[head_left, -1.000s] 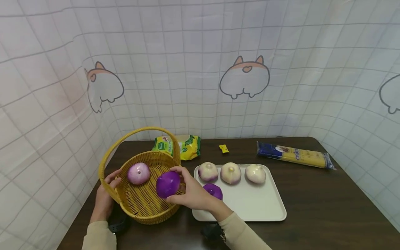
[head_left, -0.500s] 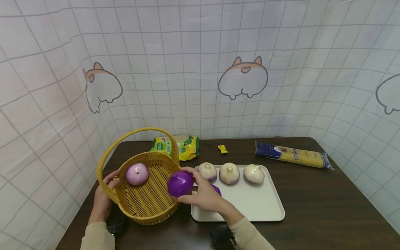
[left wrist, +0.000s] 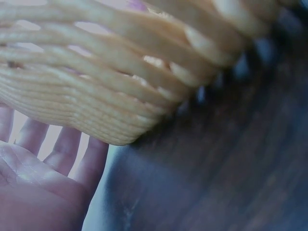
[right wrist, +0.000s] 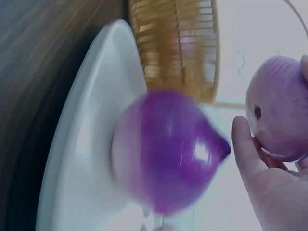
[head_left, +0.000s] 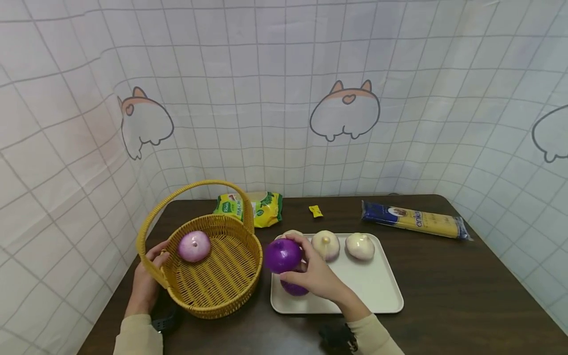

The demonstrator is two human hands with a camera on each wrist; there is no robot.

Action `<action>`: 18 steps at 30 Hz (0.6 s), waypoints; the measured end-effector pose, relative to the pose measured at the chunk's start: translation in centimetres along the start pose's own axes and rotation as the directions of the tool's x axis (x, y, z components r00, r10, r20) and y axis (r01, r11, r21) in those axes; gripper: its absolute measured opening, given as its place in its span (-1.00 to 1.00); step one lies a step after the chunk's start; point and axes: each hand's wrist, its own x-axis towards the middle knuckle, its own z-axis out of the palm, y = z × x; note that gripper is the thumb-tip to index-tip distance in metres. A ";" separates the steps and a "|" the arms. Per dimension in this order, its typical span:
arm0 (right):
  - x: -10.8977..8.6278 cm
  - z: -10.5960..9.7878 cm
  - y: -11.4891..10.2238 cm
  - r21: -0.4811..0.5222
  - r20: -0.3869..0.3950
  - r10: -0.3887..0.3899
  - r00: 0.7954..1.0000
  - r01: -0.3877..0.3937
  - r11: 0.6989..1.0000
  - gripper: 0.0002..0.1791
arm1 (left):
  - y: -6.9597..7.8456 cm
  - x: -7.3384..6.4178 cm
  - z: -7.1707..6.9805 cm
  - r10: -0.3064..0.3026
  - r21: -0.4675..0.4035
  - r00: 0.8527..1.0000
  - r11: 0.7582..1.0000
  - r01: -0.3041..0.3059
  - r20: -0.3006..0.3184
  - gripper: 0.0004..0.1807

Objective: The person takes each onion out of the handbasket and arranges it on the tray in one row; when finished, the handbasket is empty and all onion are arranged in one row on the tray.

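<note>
Over left side of tray [head_left: 366, 286], your right hand [head_left: 320, 278] grasps purple onion [head_left: 282, 255]; likely light, slick: hold widest girth. Left hand [head_left: 145, 283], fingers straight, touches basket [head_left: 230, 304].

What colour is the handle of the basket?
The handle is golden yellow; the head view shows it best.

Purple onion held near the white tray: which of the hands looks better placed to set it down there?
Right hand, probably: it holds the purple onion near the white tray, while the left hand is at the left side of the basket.
</note>
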 end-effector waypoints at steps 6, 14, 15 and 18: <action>-1.3 -2.4 0.7 0.015 -0.061 0.044 0.997 -0.043 0.999 -0.09 | 0.0 0.2 0.0 -0.007 0.006 1.000 1.000 0.007 -0.002 -0.45; -2.5 -4.7 1.1 0.002 -0.153 0.029 0.988 -0.029 1.000 -0.12 | -0.1 0.1 -0.2 -0.014 0.006 1.000 1.000 0.014 0.005 -0.45; -2.6 -4.9 1.1 -0.007 -0.158 0.034 0.987 -0.035 0.999 -0.11 | -0.1 0.1 -0.1 -0.012 0.006 1.000 1.000 0.012 0.005 -0.45; -3.0 -5.3 1.3 -0.030 -0.161 0.047 0.986 -0.053 0.998 -0.07 | 0.0 0.1 -0.1 -0.015 0.013 1.000 1.000 0.015 0.007 -0.44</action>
